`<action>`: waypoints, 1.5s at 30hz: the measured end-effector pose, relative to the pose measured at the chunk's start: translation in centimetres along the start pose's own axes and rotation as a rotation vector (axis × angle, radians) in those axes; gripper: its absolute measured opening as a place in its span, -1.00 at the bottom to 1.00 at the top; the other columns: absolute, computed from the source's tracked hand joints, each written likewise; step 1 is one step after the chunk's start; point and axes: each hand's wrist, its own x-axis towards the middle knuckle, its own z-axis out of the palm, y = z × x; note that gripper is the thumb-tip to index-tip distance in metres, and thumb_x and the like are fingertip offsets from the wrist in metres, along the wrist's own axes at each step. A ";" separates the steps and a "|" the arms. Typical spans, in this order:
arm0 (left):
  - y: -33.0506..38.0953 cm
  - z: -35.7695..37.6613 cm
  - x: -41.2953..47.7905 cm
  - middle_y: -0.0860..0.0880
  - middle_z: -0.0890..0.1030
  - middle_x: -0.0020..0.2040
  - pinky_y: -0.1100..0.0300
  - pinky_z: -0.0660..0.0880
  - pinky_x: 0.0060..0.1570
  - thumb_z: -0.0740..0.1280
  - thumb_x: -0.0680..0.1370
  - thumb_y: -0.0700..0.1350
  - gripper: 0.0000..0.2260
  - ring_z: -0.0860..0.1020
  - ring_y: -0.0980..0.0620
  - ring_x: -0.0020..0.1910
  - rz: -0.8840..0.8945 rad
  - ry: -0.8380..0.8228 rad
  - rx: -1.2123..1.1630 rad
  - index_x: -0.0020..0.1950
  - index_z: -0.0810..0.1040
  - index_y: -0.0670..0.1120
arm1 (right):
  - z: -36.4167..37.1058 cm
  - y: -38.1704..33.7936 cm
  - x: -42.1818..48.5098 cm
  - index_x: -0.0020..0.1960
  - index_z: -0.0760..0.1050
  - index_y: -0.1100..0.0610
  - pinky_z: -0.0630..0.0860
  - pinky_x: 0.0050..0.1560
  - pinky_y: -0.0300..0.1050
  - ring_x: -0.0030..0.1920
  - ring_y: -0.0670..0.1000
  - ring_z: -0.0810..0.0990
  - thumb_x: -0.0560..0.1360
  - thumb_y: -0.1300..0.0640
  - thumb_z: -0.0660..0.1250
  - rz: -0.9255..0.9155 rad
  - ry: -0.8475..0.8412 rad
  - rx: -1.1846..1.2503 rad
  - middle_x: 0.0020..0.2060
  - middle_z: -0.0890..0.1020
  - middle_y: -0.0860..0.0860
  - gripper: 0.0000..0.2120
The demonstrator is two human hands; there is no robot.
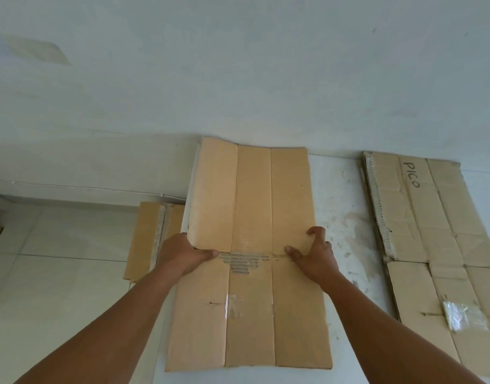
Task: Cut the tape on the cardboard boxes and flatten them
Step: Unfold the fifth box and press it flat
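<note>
From the head camera I see a flattened tan cardboard box (252, 217) lying on the white speckled surface (343, 217), its far end against the pale wall. My left hand (182, 256) grips its left edge, thumb on top. My right hand (314, 256) clamps the right edge with bent fingers at the torn middle crease. A creased flat brown carton marked "PICO" (432, 231) lies to the right, apart, and a narrow tan cardboard piece (146, 239) lies left.

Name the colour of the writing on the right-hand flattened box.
Black; the writing shows best in the head view.
</note>
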 end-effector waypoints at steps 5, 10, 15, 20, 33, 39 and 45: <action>0.2 0.9 -0.1 -0.07 0.60 0.11 0.19 0.40 -0.24 0.41 0.57 0.08 -0.59 0.55 0.00 -0.04 0.032 0.027 -0.273 0.32 0.47 -0.09 | 0.0 0.7 0.1 0.25 0.20 -0.09 0.58 0.01 0.10 -0.06 0.07 0.56 0.63 0.03 0.22 -0.030 0.032 0.104 0.09 0.55 0.09 -0.73; 1.3 1.5 -1.1 -0.11 0.57 0.20 0.10 0.42 -0.04 0.28 0.66 -0.02 -0.63 0.53 -0.08 0.07 0.137 0.108 -0.277 0.45 0.39 -0.09 | -1.8 1.3 -1.3 0.41 0.21 -0.16 0.53 -0.23 -0.07 -0.16 -0.05 0.56 0.66 0.14 0.15 -0.064 0.130 0.192 -0.11 0.59 -0.05 -0.62; 5.0 3.4 -4.1 -0.01 0.59 0.07 0.17 0.43 -0.14 0.29 0.66 -0.03 -0.79 0.56 -0.03 0.04 0.228 0.076 -0.363 0.26 0.47 -0.06 | -7.4 3.1 -2.8 0.53 0.19 -0.17 0.51 0.01 -0.08 0.05 0.01 0.55 0.64 0.18 0.18 -0.077 0.262 0.227 0.22 0.58 0.02 -0.48; 11.7 8.2 -7.7 0.05 0.57 0.03 0.33 0.37 -0.18 0.30 0.66 -0.06 -0.83 0.52 0.12 -0.04 0.333 0.032 -0.413 0.23 0.46 -0.04 | -15.6 8.3 -3.5 0.53 0.22 -0.16 0.45 0.20 -0.01 0.29 0.15 0.50 0.63 0.17 0.20 -0.077 0.381 0.177 0.34 0.52 0.09 -0.48; 27.0 30.4 -13.2 -0.04 0.59 0.07 0.14 0.44 -0.06 0.31 0.65 -0.06 -0.77 0.55 0.00 0.00 0.238 -0.033 -0.372 0.28 0.46 -0.10 | -31.1 28.5 5.0 0.55 0.18 -0.17 0.43 0.29 0.06 0.34 0.16 0.45 0.67 0.11 0.15 0.051 0.277 0.160 0.39 0.45 0.12 -0.51; 29.0 35.6 -12.8 -0.05 0.50 0.16 0.06 0.49 0.11 0.35 0.62 -0.01 -0.65 0.52 -0.05 0.08 0.163 0.103 -0.212 0.34 0.46 -0.13 | -32.9 32.1 9.5 0.57 0.14 -0.14 0.47 0.25 0.09 0.24 0.14 0.50 0.66 0.12 0.12 0.013 0.207 0.118 0.28 0.50 0.10 -0.50; 29.3 37.2 -11.9 -0.14 0.39 0.42 -0.07 0.43 0.33 0.31 0.63 0.00 -0.48 0.45 -0.16 0.34 0.083 0.128 -0.082 0.56 0.27 -0.05 | -32.0 33.9 11.7 0.56 0.15 -0.05 0.39 0.28 0.11 0.25 0.17 0.39 0.64 0.07 0.13 -0.043 0.205 -0.077 0.22 0.47 0.14 -0.50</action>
